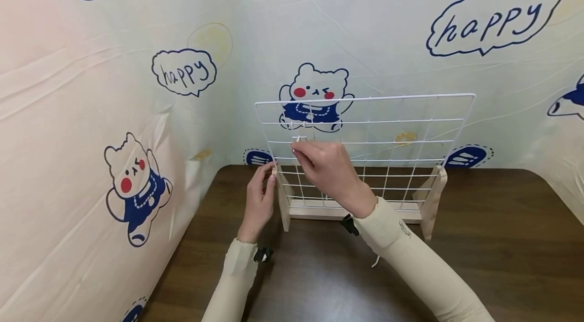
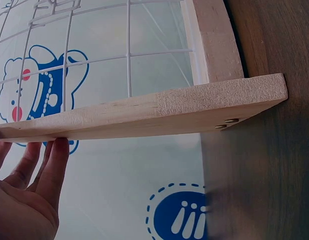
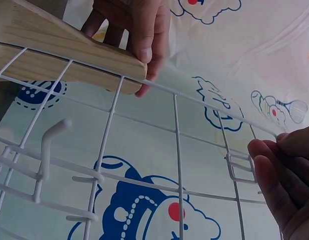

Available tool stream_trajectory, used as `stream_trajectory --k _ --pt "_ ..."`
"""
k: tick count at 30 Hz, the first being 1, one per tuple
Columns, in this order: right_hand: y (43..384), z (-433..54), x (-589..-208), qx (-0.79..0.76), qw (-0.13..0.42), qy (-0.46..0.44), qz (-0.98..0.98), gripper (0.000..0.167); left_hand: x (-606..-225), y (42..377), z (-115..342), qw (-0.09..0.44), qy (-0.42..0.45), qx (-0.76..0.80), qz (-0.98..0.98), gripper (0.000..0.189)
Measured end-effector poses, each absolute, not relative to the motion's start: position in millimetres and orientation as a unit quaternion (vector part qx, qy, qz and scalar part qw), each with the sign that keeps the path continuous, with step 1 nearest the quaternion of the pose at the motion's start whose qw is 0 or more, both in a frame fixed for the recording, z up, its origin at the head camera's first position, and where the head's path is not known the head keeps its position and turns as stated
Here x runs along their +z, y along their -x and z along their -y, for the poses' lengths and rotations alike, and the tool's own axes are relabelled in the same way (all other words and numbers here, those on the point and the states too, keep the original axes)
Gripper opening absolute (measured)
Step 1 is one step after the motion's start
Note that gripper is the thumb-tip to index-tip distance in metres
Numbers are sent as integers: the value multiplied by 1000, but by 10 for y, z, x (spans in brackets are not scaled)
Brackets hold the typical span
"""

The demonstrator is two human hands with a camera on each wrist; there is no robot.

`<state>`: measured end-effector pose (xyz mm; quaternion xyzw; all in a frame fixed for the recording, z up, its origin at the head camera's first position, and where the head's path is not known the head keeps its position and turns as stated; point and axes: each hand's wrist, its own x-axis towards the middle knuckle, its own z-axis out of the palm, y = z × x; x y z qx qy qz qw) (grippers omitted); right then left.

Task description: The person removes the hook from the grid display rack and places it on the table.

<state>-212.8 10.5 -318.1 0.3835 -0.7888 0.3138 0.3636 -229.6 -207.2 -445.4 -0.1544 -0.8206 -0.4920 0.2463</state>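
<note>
A white wire grid [image 1: 401,120] stands upright in a light wooden base, between two wooden side panels. My left hand [image 1: 260,200] grips the upper end of the left side panel [image 2: 119,120], thumb on one face and fingers on the other. High on the grid's left part, my right hand [image 1: 333,170] pinches a small white hook [image 1: 298,138] at the wires. The right wrist view has the bent bracket of this hook [image 3: 239,167] against the wires, partly hidden by the fingertips. Another white hook [image 3: 49,150] with an upturned peg hangs on the grid.
The right side panel [image 1: 433,203] stands on the dark wooden table [image 1: 502,241]. A thin white piece [image 1: 375,262] shows beside the right sleeve. Cloth printed with bears and lettering [image 1: 365,18] surrounds the table at the back and left.
</note>
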Motion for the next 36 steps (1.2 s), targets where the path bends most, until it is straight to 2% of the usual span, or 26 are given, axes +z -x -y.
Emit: stream_trajectory --k 25,36 --pt "2125 -116 -3081 312 388 -392 773 17 -4439 2303 2051 252 152 -494 818 32" --pt "1946 -195 -3032 303 414 -416 751 16 -4442 2301 2067 244 158 -494 819 33"
